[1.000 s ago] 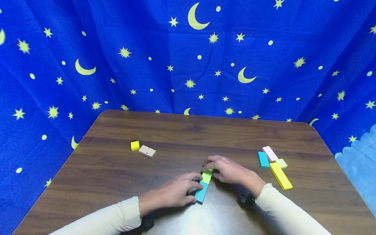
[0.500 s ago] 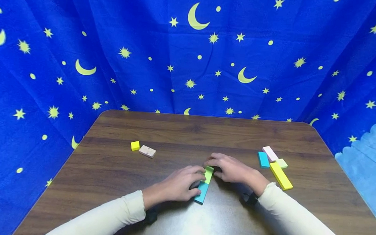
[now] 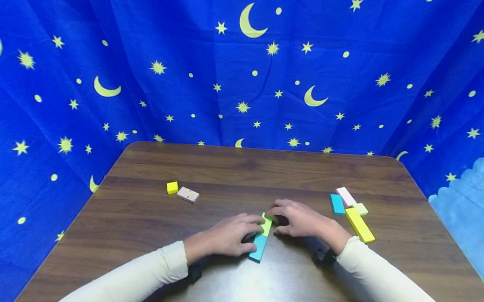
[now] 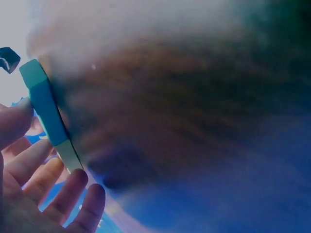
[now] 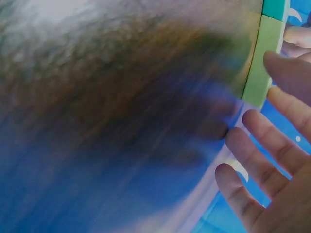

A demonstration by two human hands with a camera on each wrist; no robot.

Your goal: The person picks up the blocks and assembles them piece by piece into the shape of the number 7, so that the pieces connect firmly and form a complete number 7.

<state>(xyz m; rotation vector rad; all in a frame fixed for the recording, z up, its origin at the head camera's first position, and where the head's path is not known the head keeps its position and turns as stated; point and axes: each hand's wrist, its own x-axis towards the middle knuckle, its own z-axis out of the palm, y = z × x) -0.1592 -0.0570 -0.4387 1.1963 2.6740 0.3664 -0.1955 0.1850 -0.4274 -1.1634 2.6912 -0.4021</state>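
Note:
A blue block (image 3: 258, 248) and a light green block (image 3: 266, 225) lie end to end on the wooden table, making one straight strip. Along its left side is my left hand (image 3: 229, 234), with the thumb by the blue block and the fingertips at the green one. In the left wrist view these fingers (image 4: 65, 196) are fairly straight, partly overlapping the strip. My right hand (image 3: 300, 219) is at the far end of the green block, its index fingertip at that end and the thumb off to the right. The right wrist view shows the thumb (image 5: 286, 73) beside the green block (image 5: 260, 63).
On the table's left are a yellow cube (image 3: 172, 188) and a pale speckled block (image 3: 188, 194). A group at right holds a blue block (image 3: 337, 204), a pink block (image 3: 345, 196), a pale green block (image 3: 361, 209) and a long yellow block (image 3: 360, 225). A blue star-patterned cloth (image 3: 214, 65) hangs behind.
My left hand has slid forward along the strip, its fingers now at the green block. My right hand has shifted slightly right, its thumb farther from the block. The strip stays nearly in place.

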